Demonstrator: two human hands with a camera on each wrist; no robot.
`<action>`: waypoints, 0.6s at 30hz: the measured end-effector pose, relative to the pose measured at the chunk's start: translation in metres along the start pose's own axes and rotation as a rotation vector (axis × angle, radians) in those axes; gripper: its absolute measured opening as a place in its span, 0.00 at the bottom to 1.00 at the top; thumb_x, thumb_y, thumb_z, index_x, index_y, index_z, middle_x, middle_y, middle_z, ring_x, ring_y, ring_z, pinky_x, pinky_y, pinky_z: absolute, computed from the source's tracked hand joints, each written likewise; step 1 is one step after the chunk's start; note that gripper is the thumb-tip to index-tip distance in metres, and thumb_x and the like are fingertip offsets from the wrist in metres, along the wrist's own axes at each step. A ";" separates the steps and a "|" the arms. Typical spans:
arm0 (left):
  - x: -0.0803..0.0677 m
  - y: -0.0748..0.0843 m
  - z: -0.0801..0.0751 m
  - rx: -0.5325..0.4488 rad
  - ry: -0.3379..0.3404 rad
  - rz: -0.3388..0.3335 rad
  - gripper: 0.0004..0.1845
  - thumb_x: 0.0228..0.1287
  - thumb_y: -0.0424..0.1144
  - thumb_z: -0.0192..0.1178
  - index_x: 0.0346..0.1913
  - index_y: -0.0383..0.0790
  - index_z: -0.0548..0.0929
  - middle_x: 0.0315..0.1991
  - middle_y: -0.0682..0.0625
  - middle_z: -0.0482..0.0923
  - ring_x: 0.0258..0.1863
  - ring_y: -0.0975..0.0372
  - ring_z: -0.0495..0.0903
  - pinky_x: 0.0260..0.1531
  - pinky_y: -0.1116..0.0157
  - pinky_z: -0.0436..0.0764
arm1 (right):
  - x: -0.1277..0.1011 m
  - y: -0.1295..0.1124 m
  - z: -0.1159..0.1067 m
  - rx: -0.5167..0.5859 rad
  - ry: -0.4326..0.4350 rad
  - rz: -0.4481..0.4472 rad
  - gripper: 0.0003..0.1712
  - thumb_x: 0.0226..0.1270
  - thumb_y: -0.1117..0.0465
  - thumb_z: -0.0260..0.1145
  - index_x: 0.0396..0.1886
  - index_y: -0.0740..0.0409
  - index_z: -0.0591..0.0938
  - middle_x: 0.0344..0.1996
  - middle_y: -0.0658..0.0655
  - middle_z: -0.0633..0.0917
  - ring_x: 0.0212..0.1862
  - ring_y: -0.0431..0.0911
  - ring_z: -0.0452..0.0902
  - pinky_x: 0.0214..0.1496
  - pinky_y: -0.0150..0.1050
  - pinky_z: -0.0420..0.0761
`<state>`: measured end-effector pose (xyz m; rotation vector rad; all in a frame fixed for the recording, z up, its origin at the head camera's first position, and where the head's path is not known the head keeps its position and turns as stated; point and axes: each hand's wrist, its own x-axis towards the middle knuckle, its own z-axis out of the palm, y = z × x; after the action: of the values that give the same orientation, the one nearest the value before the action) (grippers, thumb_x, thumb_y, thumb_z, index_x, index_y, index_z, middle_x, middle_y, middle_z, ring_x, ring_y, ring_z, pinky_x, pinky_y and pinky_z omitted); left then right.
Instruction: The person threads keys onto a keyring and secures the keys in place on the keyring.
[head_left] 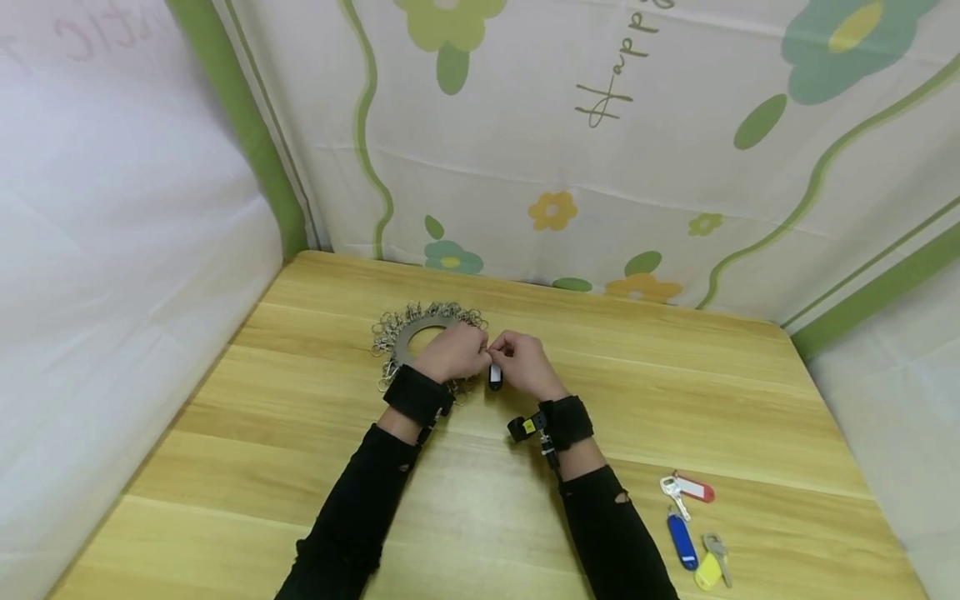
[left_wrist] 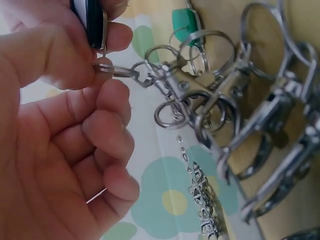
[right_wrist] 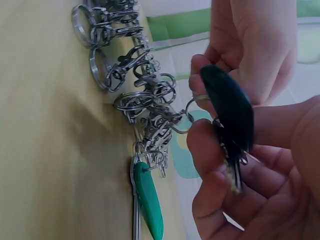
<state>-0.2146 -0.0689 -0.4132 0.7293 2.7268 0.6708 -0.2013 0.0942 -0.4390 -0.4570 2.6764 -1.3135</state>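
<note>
Both hands' fingers pinch a black key tag (right_wrist: pixel 227 107), seemingly clipped to the steel ring (head_left: pixel 405 333).

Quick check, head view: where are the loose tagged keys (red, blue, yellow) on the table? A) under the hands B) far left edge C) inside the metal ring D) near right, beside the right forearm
D: the red tag, blue tag and yellow tag lie near right on the table, apart from both hands.
</note>
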 end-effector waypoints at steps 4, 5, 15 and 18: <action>-0.001 -0.007 0.002 -0.068 -0.021 0.021 0.10 0.64 0.32 0.51 0.25 0.43 0.75 0.17 0.51 0.69 0.14 0.63 0.63 0.21 0.68 0.64 | -0.001 0.003 0.000 0.045 0.007 0.032 0.06 0.70 0.61 0.59 0.34 0.54 0.81 0.31 0.54 0.82 0.22 0.46 0.70 0.27 0.38 0.70; -0.001 -0.009 0.003 -0.074 -0.023 0.036 0.09 0.65 0.32 0.51 0.26 0.43 0.76 0.18 0.51 0.70 0.14 0.64 0.65 0.22 0.68 0.65 | -0.001 0.004 0.000 0.051 0.007 0.039 0.06 0.70 0.60 0.59 0.34 0.54 0.81 0.31 0.54 0.82 0.21 0.46 0.68 0.26 0.38 0.69; -0.003 -0.018 0.001 -0.140 -0.061 0.137 0.08 0.65 0.31 0.53 0.29 0.40 0.80 0.25 0.52 0.74 0.19 0.64 0.68 0.27 0.68 0.69 | -0.003 0.009 -0.002 0.107 -0.053 0.092 0.06 0.70 0.58 0.60 0.35 0.54 0.80 0.27 0.53 0.80 0.23 0.45 0.70 0.25 0.37 0.69; -0.001 -0.019 0.000 -0.134 -0.065 0.150 0.07 0.65 0.32 0.55 0.30 0.41 0.81 0.27 0.53 0.75 0.22 0.65 0.71 0.28 0.69 0.71 | -0.002 0.007 -0.004 0.129 -0.055 0.093 0.05 0.70 0.59 0.60 0.35 0.54 0.81 0.25 0.54 0.80 0.21 0.45 0.69 0.23 0.37 0.68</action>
<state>-0.2215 -0.0841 -0.4226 0.9121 2.5580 0.8379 -0.2018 0.1024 -0.4419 -0.3446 2.5168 -1.4142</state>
